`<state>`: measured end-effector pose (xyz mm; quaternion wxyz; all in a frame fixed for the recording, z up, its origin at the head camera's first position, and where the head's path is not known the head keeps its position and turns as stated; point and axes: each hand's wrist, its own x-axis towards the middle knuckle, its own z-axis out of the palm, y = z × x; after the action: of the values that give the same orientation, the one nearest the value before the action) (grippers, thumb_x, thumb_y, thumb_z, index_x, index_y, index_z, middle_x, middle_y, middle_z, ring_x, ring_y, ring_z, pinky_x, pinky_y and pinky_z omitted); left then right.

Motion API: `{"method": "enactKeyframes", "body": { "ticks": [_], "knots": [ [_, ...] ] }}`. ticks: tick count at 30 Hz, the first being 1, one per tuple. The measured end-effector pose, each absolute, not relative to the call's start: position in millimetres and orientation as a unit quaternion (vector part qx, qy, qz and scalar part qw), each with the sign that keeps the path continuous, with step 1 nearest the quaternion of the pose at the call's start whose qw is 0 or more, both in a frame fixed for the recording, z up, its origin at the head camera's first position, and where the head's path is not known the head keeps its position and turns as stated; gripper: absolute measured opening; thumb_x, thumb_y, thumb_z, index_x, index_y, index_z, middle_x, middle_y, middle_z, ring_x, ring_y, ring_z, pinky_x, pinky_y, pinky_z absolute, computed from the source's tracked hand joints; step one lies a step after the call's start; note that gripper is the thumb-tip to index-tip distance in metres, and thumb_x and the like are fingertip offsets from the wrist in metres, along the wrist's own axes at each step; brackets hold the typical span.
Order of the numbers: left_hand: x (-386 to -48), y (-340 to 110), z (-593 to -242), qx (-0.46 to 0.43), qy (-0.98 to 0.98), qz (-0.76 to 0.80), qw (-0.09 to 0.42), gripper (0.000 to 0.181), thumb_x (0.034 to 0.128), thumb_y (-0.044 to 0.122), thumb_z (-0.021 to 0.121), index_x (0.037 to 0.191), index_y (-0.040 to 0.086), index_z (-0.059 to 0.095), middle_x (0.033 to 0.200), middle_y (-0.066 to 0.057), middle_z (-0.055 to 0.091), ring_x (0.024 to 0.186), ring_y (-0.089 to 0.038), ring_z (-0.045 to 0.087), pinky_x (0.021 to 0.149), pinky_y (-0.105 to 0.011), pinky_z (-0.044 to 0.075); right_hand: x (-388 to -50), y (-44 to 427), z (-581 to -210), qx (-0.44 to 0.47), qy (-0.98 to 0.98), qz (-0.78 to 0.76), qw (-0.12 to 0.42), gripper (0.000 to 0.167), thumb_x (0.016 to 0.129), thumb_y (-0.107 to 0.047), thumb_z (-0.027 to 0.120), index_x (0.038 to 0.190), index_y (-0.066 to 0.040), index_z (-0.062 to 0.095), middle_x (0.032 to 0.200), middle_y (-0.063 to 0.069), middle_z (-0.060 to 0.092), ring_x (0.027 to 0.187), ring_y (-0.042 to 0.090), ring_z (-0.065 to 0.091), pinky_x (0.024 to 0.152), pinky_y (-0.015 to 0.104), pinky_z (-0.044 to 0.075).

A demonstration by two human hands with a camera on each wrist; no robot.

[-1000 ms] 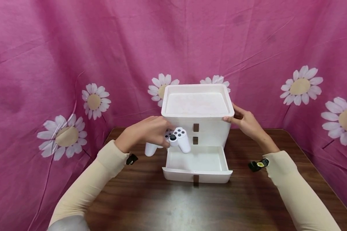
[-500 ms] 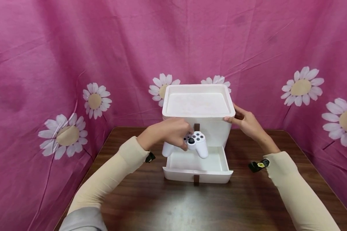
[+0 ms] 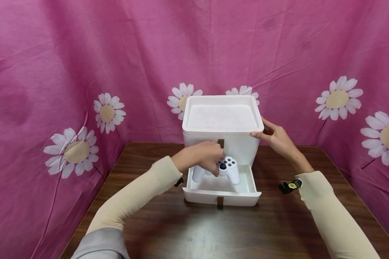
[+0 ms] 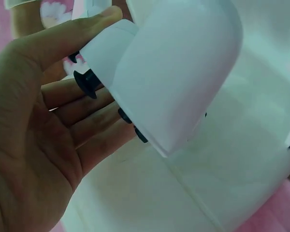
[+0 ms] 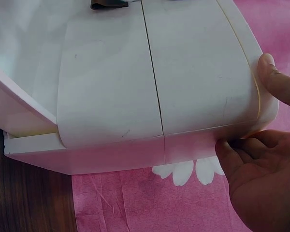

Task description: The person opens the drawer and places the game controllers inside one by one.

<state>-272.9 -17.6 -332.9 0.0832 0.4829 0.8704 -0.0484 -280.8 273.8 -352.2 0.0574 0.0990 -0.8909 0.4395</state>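
My left hand (image 3: 207, 155) grips a white game controller (image 3: 232, 174) by its middle, just over the pulled-out bottom drawer (image 3: 222, 199) of a small white drawer cabinet (image 3: 241, 147). In the left wrist view the thumb lies on one side of the controller (image 4: 179, 72) and the fingers on its button side; a black thumbstick shows between. My right hand (image 3: 278, 140) holds the cabinet's upper right corner, thumb on the front of the top rim and fingers along the side. The right wrist view shows this hand (image 5: 266, 164) against the side wall, with the upper drawers closed.
The cabinet stands on a dark wooden table (image 3: 168, 223). Its top is a shallow tray with a raised rim (image 3: 222, 129). Brown tabs mark the drawer fronts. Behind hangs a pink cloth (image 3: 142, 54) with white daisies.
My left hand has carried the controller to the right and then down, from the drawer's left side to over its middle. The right hand keeps its hold on the cabinet corner.
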Motion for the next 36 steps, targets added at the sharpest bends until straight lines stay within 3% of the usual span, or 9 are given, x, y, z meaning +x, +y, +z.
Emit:
{"method": "enactKeyframes", "body": {
  "ticks": [3, 7, 11, 14, 17, 21, 25, 32, 36],
  "knots": [
    [-276, -15, -343, 0.481, 0.871, -0.045, 0.091, 0.031, 0.0822, 0.037, 0.088, 0.1, 0.014, 0.077, 0.081, 0.006, 0.066, 0.074, -0.011, 0.055, 0.065, -0.025, 0.046, -281, 274, -353, 0.098, -0.889, 0.444, 0.057, 0.087, 0.1, -0.044, 0.075, 0.169, -0.026, 0.026, 0.159, 0.02, 0.053, 0.141, 0.033, 0.056, 0.114, 0.055, 0.047],
    [-280, -13, -357, 0.483, 0.869, -0.04, 0.101, 0.027, 0.0824, 0.033, 0.088, 0.098, 0.014, 0.076, 0.08, 0.006, 0.066, 0.072, -0.011, 0.054, 0.062, -0.023, 0.043, -281, 274, -353, 0.101, -0.89, 0.441, 0.06, 0.087, 0.1, -0.043, 0.074, 0.169, -0.024, 0.025, 0.158, 0.022, 0.053, 0.141, 0.036, 0.056, 0.113, 0.055, 0.048],
    [-284, -10, -370, 0.48, 0.87, -0.039, 0.108, 0.027, 0.0828, 0.031, 0.088, 0.102, 0.013, 0.079, 0.083, 0.005, 0.072, 0.072, -0.01, 0.058, 0.062, -0.021, 0.047, -281, 274, -354, 0.101, -0.892, 0.437, 0.063, 0.086, 0.1, -0.043, 0.075, 0.169, -0.024, 0.027, 0.157, 0.021, 0.055, 0.14, 0.034, 0.057, 0.106, 0.035, 0.053],
    [-285, -8, -379, 0.479, 0.87, -0.041, 0.112, 0.03, 0.0831, 0.031, 0.088, 0.106, 0.014, 0.08, 0.088, 0.005, 0.074, 0.075, -0.009, 0.062, 0.065, -0.02, 0.05, -280, 275, -354, 0.099, -0.891, 0.438, 0.063, 0.085, 0.1, -0.043, 0.075, 0.169, -0.025, 0.028, 0.157, 0.02, 0.055, 0.139, 0.033, 0.058, 0.095, 0.017, 0.049],
    [-286, -4, -386, 0.482, 0.867, -0.053, 0.114, 0.031, 0.0833, 0.033, 0.088, 0.106, 0.013, 0.08, 0.091, 0.004, 0.075, 0.076, -0.009, 0.063, 0.067, -0.02, 0.052, -280, 275, -354, 0.098, -0.89, 0.44, 0.061, 0.086, 0.1, -0.044, 0.075, 0.169, -0.024, 0.027, 0.158, 0.02, 0.054, 0.14, 0.033, 0.057, 0.092, 0.012, 0.047],
    [-286, 0, -394, 0.477, 0.868, -0.063, 0.125, 0.033, 0.0848, 0.035, 0.089, 0.107, 0.012, 0.079, 0.093, 0.003, 0.076, 0.074, -0.009, 0.064, 0.067, -0.021, 0.053, -280, 275, -354, 0.097, -0.889, 0.443, 0.06, 0.086, 0.1, -0.044, 0.074, 0.169, -0.025, 0.026, 0.16, 0.02, 0.052, 0.142, 0.033, 0.056, 0.106, 0.031, 0.052],
    [-286, 2, -402, 0.464, 0.872, -0.064, 0.141, 0.034, 0.0864, 0.035, 0.089, 0.109, 0.012, 0.078, 0.093, 0.003, 0.076, 0.074, -0.009, 0.065, 0.066, -0.02, 0.053, -279, 274, -353, 0.098, -0.888, 0.447, 0.057, 0.087, 0.1, -0.044, 0.074, 0.169, -0.025, 0.025, 0.162, 0.02, 0.049, 0.144, 0.035, 0.053, 0.115, 0.055, 0.047],
    [-287, 7, -407, 0.472, 0.868, -0.084, 0.129, 0.033, 0.0871, 0.036, 0.088, 0.108, 0.012, 0.077, 0.093, 0.004, 0.075, 0.074, -0.009, 0.061, 0.067, -0.02, 0.051, -280, 274, -353, 0.101, -0.887, 0.446, 0.061, 0.087, 0.1, -0.044, 0.074, 0.169, -0.026, 0.025, 0.161, 0.02, 0.05, 0.143, 0.035, 0.054, 0.115, 0.057, 0.047],
    [-287, 8, -416, 0.472, 0.866, -0.097, 0.133, 0.034, 0.0875, 0.037, 0.088, 0.108, 0.012, 0.077, 0.094, 0.004, 0.074, 0.075, -0.01, 0.059, 0.068, -0.021, 0.05, -280, 273, -354, 0.103, -0.89, 0.44, 0.064, 0.087, 0.1, -0.044, 0.075, 0.169, -0.025, 0.025, 0.159, 0.02, 0.052, 0.141, 0.034, 0.056, 0.111, 0.049, 0.051]
  ]
}}
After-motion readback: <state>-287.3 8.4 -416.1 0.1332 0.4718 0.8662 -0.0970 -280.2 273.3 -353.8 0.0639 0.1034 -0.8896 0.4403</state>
